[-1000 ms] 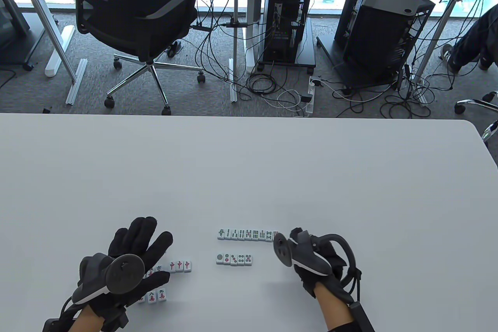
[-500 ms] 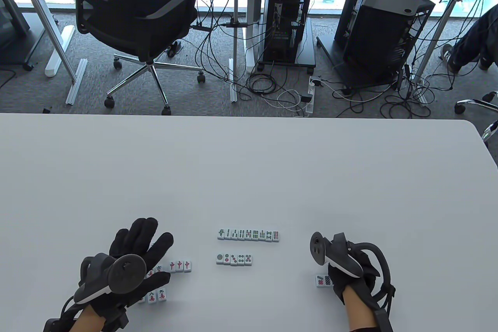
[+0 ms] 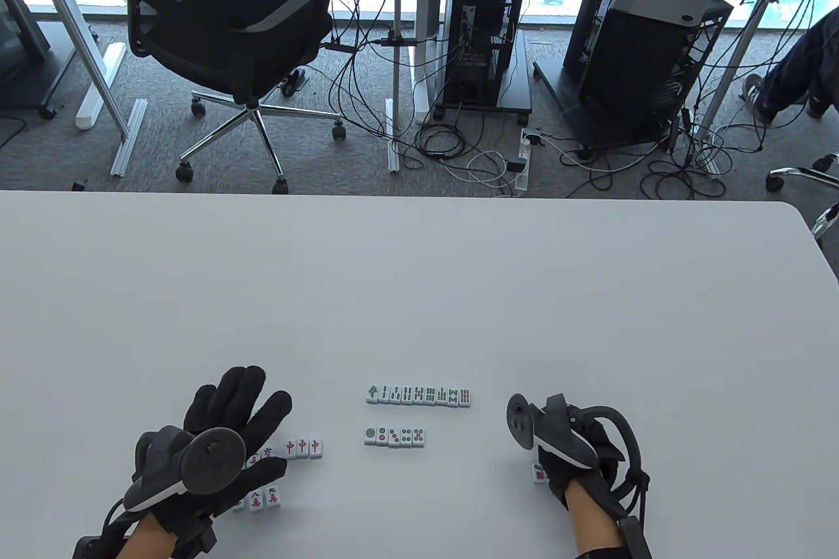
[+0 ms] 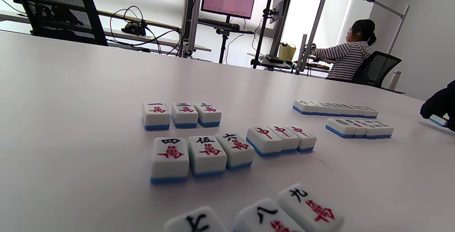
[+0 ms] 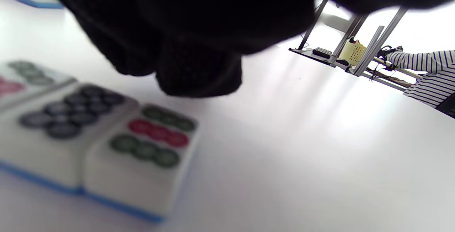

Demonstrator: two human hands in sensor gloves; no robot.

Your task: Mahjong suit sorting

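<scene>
Sorting looks nearly done: bamboo row (image 3: 418,395), dot row (image 3: 394,436) and character tiles (image 4: 206,154) are grouped. Right hand (image 3: 580,464) hovers over loose dot tiles (image 5: 103,139), grip unclear; left hand (image 3: 216,434) rests flat, fingers spread.

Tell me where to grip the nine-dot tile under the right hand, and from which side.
Judging by its pose, pinch the nine-dot tile across its two short ends, coming from above. It lies flat and face up; one long side butts against the neighbouring dot tile, so only the ends and outer long side are free. The right hand hovers above.
</scene>
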